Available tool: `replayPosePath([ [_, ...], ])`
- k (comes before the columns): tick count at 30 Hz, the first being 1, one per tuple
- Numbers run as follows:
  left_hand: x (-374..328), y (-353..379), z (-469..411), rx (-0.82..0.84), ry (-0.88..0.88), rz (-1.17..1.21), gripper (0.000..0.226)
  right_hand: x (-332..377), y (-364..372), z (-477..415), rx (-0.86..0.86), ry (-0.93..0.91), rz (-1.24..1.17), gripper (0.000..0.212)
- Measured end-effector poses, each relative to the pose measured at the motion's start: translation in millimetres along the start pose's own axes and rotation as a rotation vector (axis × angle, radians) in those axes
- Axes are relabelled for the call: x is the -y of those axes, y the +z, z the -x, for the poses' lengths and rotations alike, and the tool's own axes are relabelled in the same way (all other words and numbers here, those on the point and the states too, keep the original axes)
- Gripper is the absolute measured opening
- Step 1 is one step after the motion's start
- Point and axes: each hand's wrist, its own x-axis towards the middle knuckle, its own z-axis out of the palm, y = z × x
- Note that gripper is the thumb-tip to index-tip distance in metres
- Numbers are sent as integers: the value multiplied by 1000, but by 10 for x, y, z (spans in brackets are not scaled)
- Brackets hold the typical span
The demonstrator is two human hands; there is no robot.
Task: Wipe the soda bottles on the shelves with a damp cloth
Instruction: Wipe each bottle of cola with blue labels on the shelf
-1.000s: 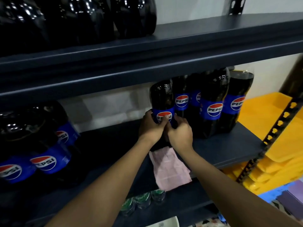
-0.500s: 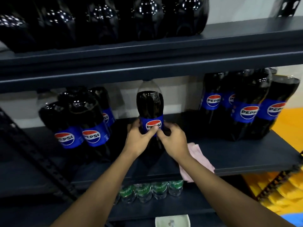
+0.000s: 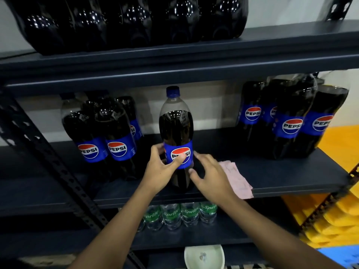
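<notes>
Now in view: I face a dark metal rack and look down along both my bare forearms to its middle shelf [image 3: 281,181].
Bottle in hand: one tall cola bottle [image 3: 175,129] with a blue cap and a blue label stands upright near the front edge of the middle shelf, about midway along it and apart from the others.
Left hand: my left hand [image 3: 161,171] grips this bottle from its left side. The thumb lies across the front of the label and the fingers curl round behind.
Right hand: my right hand [image 3: 209,177] is spread open at the bottle's right side with the fingers loose. The fingertips are right at the label's edge, and I cannot tell whether they touch it. It holds nothing.
Cloth: a pale pink cloth [image 3: 238,179] lies flat on the middle shelf just right of my right hand. It reaches the front edge, is partly hidden by that hand, and is in neither hand.
Left group: more cola bottles [image 3: 104,136] stand close together toward the left end of the shelf.
Right group: another cluster of cola bottles [image 3: 287,117] stands toward the right end.
Upper shelf: a row of dark bottles [image 3: 136,22] fills the upper shelf [image 3: 174,61].
Below: small clear bottles with green labels [image 3: 180,214] stand on the shelf underneath.
Bottom edge: a pale bowl [image 3: 204,256] shows lower down.
</notes>
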Motion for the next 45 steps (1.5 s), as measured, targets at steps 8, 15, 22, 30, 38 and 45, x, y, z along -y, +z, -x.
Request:
replayPosePath([
  [8,-20,28,20,-10,-17,43,82,-733,-62,-115,375,325,616,79],
  [15,-23,36,23,-17,-24,34,84,-802,9,-119,357,328,652,69],
  [22,-72,39,48,-9,-40,20,82,-841,-10,-84,284,313,530,54],
  [30,-79,68,28,6,-38,-70,94,216,-113,108,17,237,-322,52],
  [38,-151,-15,32,121,-54,-136,74,620,25,-273,-242,-212,-166,57],
  [45,-159,15,67,134,-67,-92,96,1326,-505,-997,-414,-296,5,40],
])
